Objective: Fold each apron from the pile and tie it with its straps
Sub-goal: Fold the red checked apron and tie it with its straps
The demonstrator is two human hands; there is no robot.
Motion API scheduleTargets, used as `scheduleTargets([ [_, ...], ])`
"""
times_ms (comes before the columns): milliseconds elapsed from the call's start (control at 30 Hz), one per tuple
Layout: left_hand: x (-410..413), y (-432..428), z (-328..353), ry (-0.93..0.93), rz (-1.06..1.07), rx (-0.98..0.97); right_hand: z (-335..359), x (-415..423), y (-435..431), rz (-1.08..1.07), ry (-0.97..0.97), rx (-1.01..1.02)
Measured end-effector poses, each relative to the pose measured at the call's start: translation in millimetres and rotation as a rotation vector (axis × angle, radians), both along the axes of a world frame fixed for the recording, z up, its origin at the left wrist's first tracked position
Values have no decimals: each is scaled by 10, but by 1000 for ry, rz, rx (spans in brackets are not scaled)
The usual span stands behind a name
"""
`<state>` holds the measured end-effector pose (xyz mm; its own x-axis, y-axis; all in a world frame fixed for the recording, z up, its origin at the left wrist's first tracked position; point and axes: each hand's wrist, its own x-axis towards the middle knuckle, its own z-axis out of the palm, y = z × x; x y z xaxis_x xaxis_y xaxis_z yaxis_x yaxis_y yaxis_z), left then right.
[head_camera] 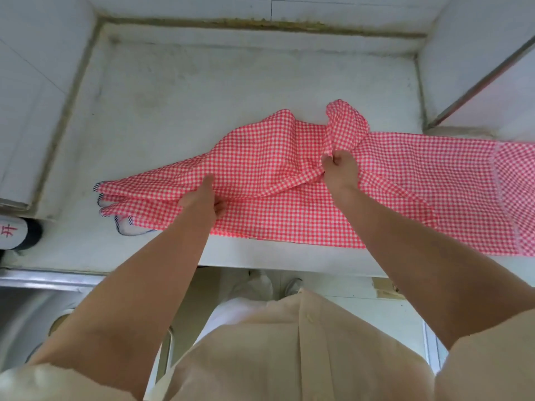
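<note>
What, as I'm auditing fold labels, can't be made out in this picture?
Head view:
- apron: right end cut off by the frame edge.
- straps: lost among the folds.
- right hand: fingertips buried in bunched cloth.
- left hand: pinching or only pressing, unclear.
- object with red character: cut by left edge.
- apron pile: outside the frame.

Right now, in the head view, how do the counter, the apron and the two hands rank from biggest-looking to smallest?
1. Counter
2. Apron
3. Left hand and right hand: they look much alike, so I won't rank one above the other.
</note>
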<state>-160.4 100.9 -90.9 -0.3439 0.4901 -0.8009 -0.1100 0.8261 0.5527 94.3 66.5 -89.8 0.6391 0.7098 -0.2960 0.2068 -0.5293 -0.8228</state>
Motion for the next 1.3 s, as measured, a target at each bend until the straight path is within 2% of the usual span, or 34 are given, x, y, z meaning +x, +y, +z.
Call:
scheduleTargets([
  [100,78,60,84,-28,158,153,269,9,54,-139,158,320],
  [200,83,25,103,40,278,386,444,99,-54,-373,317,480],
  [267,55,-107,108,83,289,453,379,171,-250,-523,349,472],
  [367,-36,-382,-2,50,246,336,16,278,-675,-670,446,267],
  [433,-85,-533,-90,-12,223,220,-214,317,-971,-666,523,81],
  [500,-98,-638,-154,-8,192,177,-322,336,-1171,-642,550,7],
  [633,-26,-700,-101,92,235,320,-75,357,-1201,-504,393,227],
  [700,10,-731,-64,131,258,355,44,373,-1196,-466,377,279],
  [767,-1,-765,-89,126,241,328,50,396,-1263,-486,443,260],
  [900,-20,-809,-167,91,122,219,-120,421,-1548,-549,709,171],
  [967,7,-814,-161,84,129,230,-136,465,-1617,-567,751,175],
  [1067,31,-810,-125,85,107,209,-113,587,-1612,-606,681,208],
  [1200,36,-820,-110,126,82,199,-39,755,-1612,-603,447,245],
  [1300,50,-813,-96,153,67,216,-90,697,-1707,-584,445,199],
])
